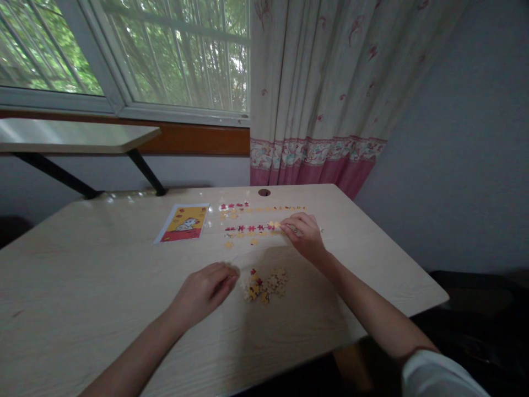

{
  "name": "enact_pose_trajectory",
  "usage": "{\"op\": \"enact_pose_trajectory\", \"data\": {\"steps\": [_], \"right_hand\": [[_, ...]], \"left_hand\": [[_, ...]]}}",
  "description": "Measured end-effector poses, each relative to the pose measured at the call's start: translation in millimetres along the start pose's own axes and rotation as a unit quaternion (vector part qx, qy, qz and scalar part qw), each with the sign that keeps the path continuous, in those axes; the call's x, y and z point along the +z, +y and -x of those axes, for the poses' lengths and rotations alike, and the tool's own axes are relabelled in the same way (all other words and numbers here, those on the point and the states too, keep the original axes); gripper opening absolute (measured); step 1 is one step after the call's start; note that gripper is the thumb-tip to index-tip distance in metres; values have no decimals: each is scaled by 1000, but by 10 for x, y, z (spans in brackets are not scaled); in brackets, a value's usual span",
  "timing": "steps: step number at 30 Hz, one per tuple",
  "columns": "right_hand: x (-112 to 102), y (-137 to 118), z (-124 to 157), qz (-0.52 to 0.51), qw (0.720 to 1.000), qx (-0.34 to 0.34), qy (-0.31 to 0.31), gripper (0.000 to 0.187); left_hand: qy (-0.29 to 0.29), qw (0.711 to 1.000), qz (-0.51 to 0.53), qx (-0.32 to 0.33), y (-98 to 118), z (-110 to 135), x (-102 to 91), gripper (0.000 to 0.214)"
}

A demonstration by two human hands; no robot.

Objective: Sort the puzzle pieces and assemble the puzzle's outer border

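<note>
My right hand [303, 234] reaches over the sorted rows, its thumb and finger pinched at a yellow jigsaw puzzle piece [274, 225]. Beside that piece runs a row of red puzzle pieces [251, 228], with a row of yellow puzzle pieces [248, 235] just below it. Nearer to me lies a loose pile of puzzle pieces [273, 282], many with their plain wooden backs up. My left hand [206, 285] rests on the table just left of this pile, fingers curled together. Whatever may be inside its fingers is hidden.
A picture card [184, 223] of a white spotted dog on yellow and red lies left of the rows. Farther back are more rows of pieces [260, 209] and a cable hole [264, 192]. A raised shelf [74, 135] stands at the back left of the table [103, 286].
</note>
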State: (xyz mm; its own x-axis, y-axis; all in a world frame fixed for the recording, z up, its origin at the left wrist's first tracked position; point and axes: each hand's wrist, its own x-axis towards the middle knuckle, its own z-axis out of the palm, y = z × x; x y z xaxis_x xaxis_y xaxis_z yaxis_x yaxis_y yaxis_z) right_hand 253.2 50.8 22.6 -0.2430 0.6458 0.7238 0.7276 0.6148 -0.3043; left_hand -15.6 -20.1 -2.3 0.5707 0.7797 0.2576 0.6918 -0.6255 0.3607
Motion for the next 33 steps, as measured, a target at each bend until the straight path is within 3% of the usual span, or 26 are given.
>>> {"op": "enact_pose_trajectory", "data": {"steps": [6,11,18,26,33], "right_hand": [[313,-100,-58,-62,976,58,-201,10],[618,-190,-127,-53,960,57,-270,11],[737,-231,-161,-43,956,51,-284,13],[424,-247,46,-61,960,-69,-266,10],[297,-180,173,-70,968,-70,-230,12]], "left_hand": [[2,1000,1,-2,14,-2,-4,19],[0,1000,3,-7,21,9,-10,19],[-19,1000,7,-14,18,17,7,20],[-43,999,-14,10,98,9,20,25],[-30,999,-37,14,62,13,62,24]]}}
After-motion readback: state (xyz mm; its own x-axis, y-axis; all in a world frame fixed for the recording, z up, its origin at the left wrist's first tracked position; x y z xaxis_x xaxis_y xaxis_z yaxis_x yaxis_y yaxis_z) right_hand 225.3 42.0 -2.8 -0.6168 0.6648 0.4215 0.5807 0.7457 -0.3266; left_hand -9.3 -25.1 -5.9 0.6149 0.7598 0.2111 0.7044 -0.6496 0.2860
